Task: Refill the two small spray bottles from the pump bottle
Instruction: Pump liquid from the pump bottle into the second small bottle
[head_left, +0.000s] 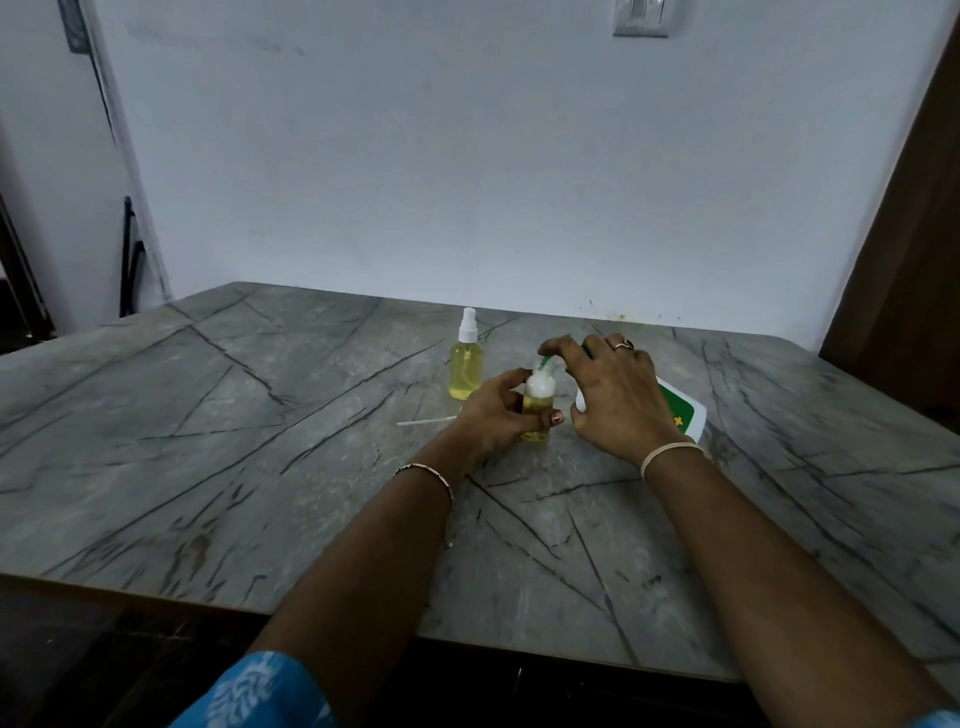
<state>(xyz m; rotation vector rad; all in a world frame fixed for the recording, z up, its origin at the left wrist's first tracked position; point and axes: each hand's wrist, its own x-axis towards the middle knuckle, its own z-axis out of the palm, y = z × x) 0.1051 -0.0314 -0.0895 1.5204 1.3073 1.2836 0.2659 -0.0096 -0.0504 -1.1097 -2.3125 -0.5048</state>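
My left hand (491, 415) grips a small open spray bottle (538, 402) of yellow liquid with white foam at its neck, standing on the table. My right hand (613, 395) rests over the white pump bottle (680, 410) with a green label, fingers on its green pump head (545, 362), whose spout sits right above the small bottle's mouth. A second small spray bottle (466, 358), capped with a white sprayer and filled with yellow liquid, stands just behind my left hand. A white sprayer tube (423, 422) lies on the table left of my left hand.
The grey marble-patterned table (260, 441) spreads wide on both sides. A pale wall rises behind it, with a brown door at the right edge (904, 260). The table's front edge runs below my forearms.
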